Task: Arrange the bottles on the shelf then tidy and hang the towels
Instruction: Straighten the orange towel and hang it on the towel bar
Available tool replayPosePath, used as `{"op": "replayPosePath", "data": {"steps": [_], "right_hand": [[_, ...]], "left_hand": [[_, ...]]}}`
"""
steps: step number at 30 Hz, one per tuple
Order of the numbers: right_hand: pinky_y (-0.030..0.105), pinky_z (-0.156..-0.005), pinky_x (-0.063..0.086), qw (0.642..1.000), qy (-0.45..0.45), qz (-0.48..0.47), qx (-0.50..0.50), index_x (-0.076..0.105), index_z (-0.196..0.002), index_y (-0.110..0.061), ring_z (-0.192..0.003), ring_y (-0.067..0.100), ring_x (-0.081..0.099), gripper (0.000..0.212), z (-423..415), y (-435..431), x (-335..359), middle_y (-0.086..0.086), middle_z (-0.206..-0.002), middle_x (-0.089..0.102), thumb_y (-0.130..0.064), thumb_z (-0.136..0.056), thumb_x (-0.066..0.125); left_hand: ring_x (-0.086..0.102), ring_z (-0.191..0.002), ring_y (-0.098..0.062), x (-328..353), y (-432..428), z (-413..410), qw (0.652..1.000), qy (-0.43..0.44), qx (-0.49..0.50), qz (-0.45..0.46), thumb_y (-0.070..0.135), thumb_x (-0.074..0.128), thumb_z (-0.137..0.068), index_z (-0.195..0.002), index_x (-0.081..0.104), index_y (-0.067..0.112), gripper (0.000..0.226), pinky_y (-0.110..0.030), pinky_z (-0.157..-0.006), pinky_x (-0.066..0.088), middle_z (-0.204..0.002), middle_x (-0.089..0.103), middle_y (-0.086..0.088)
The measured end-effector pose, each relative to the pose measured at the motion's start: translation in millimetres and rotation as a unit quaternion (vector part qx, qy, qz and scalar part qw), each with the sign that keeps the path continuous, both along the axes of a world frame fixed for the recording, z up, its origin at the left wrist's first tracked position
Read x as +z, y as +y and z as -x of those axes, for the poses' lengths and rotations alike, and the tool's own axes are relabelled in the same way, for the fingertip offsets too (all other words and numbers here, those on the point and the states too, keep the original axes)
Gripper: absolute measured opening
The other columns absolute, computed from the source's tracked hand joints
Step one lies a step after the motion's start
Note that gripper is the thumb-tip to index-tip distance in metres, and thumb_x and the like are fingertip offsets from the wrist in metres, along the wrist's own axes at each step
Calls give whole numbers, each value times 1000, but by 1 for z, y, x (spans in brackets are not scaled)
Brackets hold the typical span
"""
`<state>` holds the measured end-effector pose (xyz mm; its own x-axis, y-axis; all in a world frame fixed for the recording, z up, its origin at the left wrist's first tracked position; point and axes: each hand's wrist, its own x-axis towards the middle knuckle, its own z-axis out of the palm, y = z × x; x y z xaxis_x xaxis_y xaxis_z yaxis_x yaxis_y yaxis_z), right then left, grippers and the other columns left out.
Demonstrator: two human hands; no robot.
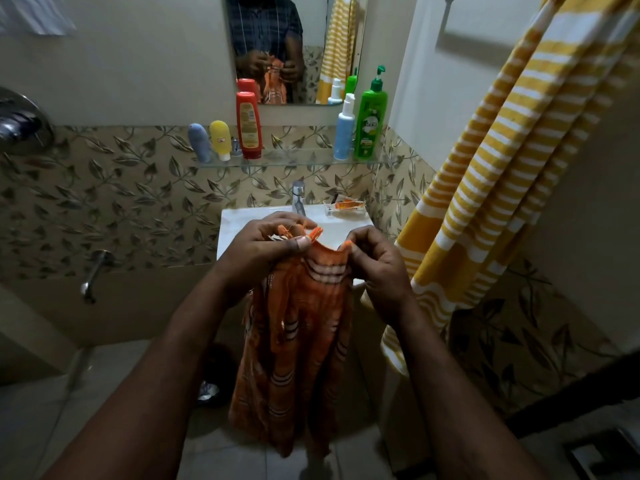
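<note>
An orange striped towel [298, 344] hangs down in front of the white sink [239, 220], held by its top edge. My left hand [266, 247] pinches the fringed left corner, and my right hand [377, 261] pinches the right corner. On the glass shelf [294, 160] stand a grey-blue bottle [199, 142], a yellow bottle [221, 139], a red bottle [248, 124], a blue-and-white spray bottle [344, 128] and a green pump bottle [370, 123]. A yellow-and-white striped towel [502, 174] hangs at the right.
A mirror [294, 46] above the shelf reflects the person and the towel. A chrome tap [298, 197] and a small orange packet [348, 205] are on the sink's back edge. A wall spout [93, 271] juts out at the left, over a tiled floor.
</note>
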<state>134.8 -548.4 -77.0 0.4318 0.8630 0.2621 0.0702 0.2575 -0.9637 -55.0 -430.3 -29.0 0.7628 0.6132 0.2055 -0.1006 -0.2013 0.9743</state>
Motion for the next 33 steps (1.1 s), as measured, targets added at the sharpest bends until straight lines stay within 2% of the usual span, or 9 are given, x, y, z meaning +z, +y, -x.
{"op": "replayPosePath", "data": {"steps": [2, 5, 12, 15, 19, 22, 25, 30, 33], "right_hand": [[43, -67, 53, 994, -106, -9, -34, 65, -90, -25, -73, 25, 60, 4, 1, 1, 10, 1, -82, 65, -27, -93, 65], [47, -72, 57, 980, -181, -34, -82, 67, -91, -21, -79, 26, 68, 4, 9, 3, 23, -1, -84, 69, -24, -93, 65], [55, -82, 62, 994, -105, 27, -23, 72, -105, -21, -91, 25, 73, 13, 5, -4, 1, 5, -95, 75, -20, -92, 72], [51, -86, 62, 988, -137, 63, 38, 77, -105, -27, -97, 29, 74, 18, 9, -9, -21, 3, -102, 77, -22, -88, 70], [46, -81, 58, 994, -91, 46, -32, 80, -91, -28, -90, 25, 72, 12, 2, -8, -24, 3, -94, 78, -22, -87, 70], [49, -84, 61, 997, -48, -4, -61, 77, -90, -27, -91, 24, 72, 8, -4, -8, -1, 5, -94, 77, -21, -89, 71], [64, -74, 59, 993, -105, -16, -46, 75, -88, -28, -83, 43, 69, 2, -1, -3, 19, 17, -90, 74, -29, -87, 76], [68, -70, 55, 991, -132, -36, -9, 72, -94, -22, -83, 52, 64, 9, 3, 4, 25, 20, -89, 70, -29, -89, 73], [56, -72, 55, 995, -99, 0, 11, 72, -92, -25, -78, 33, 65, 5, 3, 3, 14, 15, -86, 69, -30, -90, 74]], "left_hand": [[66, -122, -25, 2, -1, -3, 999, 25, -24, -17, 23, 73, -84, -96, 76, -2, 28, -44, -98, 58, -134, 68, 1], [73, -107, -26, 0, -9, -13, 995, 82, -38, -36, 27, 78, -86, -101, 79, 7, 25, -48, -95, 60, -118, 75, -5], [68, -72, -18, 0, -14, -13, 1000, -12, 18, -20, 23, 69, -93, -79, 75, 21, 16, -35, -71, 53, -78, 72, -5], [64, -72, -18, 8, -17, -12, 999, -30, -17, -8, 21, 66, -94, -77, 72, 17, 18, -31, -70, 52, -76, 68, -4], [61, -73, -14, 1, -11, -8, 1000, 2, 10, -23, 27, 69, -89, -79, 71, 13, 17, -28, -70, 49, -79, 67, -3], [67, -99, -14, -10, -2, -5, 997, 42, 46, -49, 33, 76, -82, -82, 77, 18, 15, -31, -83, 51, -106, 70, 5], [68, -116, -17, -7, -7, -11, 997, 50, -34, -45, 30, 77, -85, -91, 80, 17, 14, -38, -91, 60, -124, 70, 5], [75, -92, -30, -11, -13, -18, 996, 56, -13, -66, 31, 74, -90, -97, 79, 11, 22, -54, -86, 61, -96, 75, -11], [72, -82, -28, -9, -13, -14, 998, 2, 24, -51, 27, 72, -92, -88, 78, 10, 18, -47, -79, 57, -87, 74, -15]]}}
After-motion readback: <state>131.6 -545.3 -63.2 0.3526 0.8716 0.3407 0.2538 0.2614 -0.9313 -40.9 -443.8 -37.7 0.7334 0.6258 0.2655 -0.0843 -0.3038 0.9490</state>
